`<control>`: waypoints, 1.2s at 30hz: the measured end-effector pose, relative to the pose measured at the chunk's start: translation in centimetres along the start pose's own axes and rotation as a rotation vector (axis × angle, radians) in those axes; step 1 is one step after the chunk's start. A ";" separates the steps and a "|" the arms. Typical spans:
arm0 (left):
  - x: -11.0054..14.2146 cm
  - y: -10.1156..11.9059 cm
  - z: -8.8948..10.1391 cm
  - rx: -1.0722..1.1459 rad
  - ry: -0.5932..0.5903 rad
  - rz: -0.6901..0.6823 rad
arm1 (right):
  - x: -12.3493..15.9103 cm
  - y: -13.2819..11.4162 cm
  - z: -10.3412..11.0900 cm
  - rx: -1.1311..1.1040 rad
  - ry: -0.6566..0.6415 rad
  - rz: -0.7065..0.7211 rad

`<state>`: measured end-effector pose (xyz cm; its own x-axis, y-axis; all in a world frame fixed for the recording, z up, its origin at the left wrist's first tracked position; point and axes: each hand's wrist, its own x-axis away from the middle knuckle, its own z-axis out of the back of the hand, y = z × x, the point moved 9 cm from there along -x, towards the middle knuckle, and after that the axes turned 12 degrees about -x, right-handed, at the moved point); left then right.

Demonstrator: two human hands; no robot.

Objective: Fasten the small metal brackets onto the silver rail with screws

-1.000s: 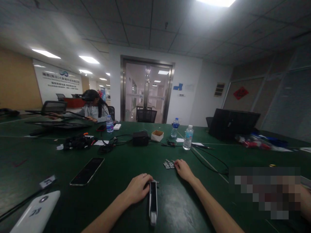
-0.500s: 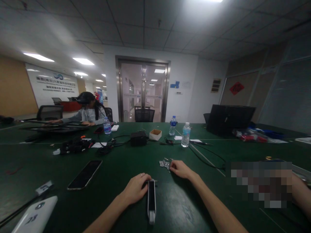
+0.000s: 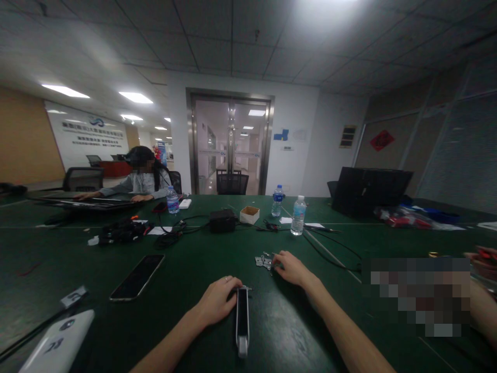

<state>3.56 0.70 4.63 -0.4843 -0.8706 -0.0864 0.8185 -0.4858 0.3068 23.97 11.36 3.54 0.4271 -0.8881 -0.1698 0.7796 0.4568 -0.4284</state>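
My left hand [image 3: 219, 299] lies on the green table with its fingers closed round the far end of a long, narrow device [image 3: 242, 316]. That device has a white frame and a dark top face, and a small metal bit sticks out across its far end. Farther forward, my right hand [image 3: 292, 267] has curled fingers at the right edge of a small cluster of silvery metal parts [image 3: 263, 261]. Its fingertips touch or nearly touch the parts; whether a piece is between them is hidden.
A dark-screened phone [image 3: 137, 277] and a white device [image 3: 58, 342] lie to the left. Beyond are a black box [image 3: 222, 221], an open small carton [image 3: 249, 214], cables and water bottles [image 3: 298, 215]. One person sits across the table; another person's arm [image 3: 483, 311] is at right, beside a blurred patch.
My right hand has lifted slightly and shifted a little at the metal parts. My left hand stays on the narrow device. At far right, another person's hand with something red has come into view.
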 end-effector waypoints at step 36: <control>-0.2 0.0 -0.1 -0.052 0.050 -0.039 | 2.0 -10.0 -3.0 -0.384 -0.209 0.216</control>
<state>3.68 0.88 4.53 -0.5016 -0.8529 -0.1447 0.8148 -0.5220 0.2523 15.66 4.86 4.82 0.6743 -0.7277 -0.1256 0.4544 0.5430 -0.7061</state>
